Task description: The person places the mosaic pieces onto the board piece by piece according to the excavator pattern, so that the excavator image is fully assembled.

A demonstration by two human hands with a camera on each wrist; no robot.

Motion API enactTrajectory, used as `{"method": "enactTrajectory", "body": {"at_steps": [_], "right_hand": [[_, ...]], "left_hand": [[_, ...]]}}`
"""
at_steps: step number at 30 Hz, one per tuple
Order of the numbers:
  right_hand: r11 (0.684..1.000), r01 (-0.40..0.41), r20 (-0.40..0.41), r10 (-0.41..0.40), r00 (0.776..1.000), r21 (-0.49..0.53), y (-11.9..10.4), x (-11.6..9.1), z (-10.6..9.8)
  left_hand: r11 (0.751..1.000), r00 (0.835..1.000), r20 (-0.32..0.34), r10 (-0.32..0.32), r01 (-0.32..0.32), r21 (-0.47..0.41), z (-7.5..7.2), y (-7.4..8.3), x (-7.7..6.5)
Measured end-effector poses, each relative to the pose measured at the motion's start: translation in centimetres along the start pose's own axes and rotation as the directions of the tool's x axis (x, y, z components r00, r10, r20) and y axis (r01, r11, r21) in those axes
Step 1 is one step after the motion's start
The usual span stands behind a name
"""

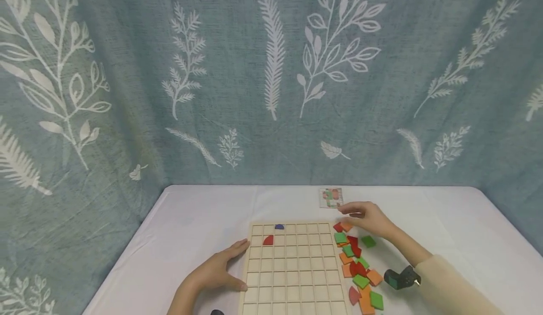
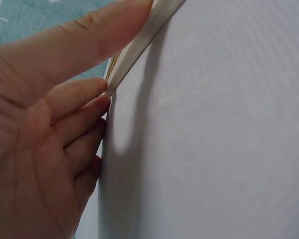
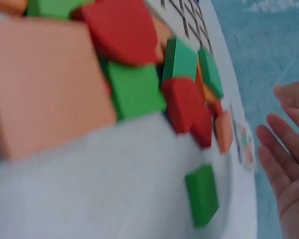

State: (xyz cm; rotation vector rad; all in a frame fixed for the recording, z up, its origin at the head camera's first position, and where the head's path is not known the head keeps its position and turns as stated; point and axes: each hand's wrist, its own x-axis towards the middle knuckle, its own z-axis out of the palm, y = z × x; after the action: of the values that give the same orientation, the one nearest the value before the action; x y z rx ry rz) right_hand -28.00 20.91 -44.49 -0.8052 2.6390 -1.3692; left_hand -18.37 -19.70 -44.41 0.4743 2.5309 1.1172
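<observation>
A pale wooden grid board [image 1: 280, 265] lies on the table, with a red quarter-circle piece [image 1: 268, 240] and a small blue rounded piece [image 1: 279, 227] in its upper left cells. My left hand [image 1: 216, 269] rests against the board's left edge, its thumb and fingertips touching the side. Over the far end of the loose pieces hovers my right hand [image 1: 368, 217], fingers slightly bent and holding nothing. Its fingertips come close to a small picture card [image 1: 331, 197] with red and green shapes.
Red, orange and green pieces [image 1: 360, 282] lie heaped along the board's right side. One green square [image 1: 368, 241] sits apart from them. A black device [image 1: 400, 277] is on the right wrist. Behind the white table [image 1: 203, 220] hangs a leaf-patterned teal curtain [image 1: 237, 93].
</observation>
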Motion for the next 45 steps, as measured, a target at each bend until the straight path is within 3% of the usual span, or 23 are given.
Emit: {"method": "enactTrajectory", "body": {"at_steps": [5, 11, 15, 38, 45], "right_hand": [[0.997, -0.073, -0.089, 0.073, 0.993, 0.011, 1.0, -0.6, -0.6], [0.953, -0.283, -0.229, 0.253, 0.94, -0.108, 0.4, -0.9, 0.0], [0.929, -0.342, -0.24, 0.304, 0.922, -0.14, -0.1, -0.9, 0.7], [0.947, -0.316, -0.297, 0.284, 0.912, -0.064, 0.2, -1.1, 2.1], [0.955, -0.292, -0.289, 0.263, 0.921, -0.06, 0.2, -1.2, 2.4]], "left_hand": [[1.0, 1.0, -0.003, 0.007, -0.007, -0.007, 0.0, 0.0, 0.2], [1.0, 1.0, 0.0, 0.011, -0.011, 0.0, 0.0, 0.1, 0.2], [1.0, 1.0, -0.001, 0.01, -0.01, 0.001, 0.1, 0.0, 0.3], [1.0, 1.0, -0.014, -0.008, 0.008, -0.005, 0.2, 0.1, 0.3], [1.0, 1.0, -0.014, -0.015, 0.015, -0.01, 0.2, 0.1, 0.0]]}}
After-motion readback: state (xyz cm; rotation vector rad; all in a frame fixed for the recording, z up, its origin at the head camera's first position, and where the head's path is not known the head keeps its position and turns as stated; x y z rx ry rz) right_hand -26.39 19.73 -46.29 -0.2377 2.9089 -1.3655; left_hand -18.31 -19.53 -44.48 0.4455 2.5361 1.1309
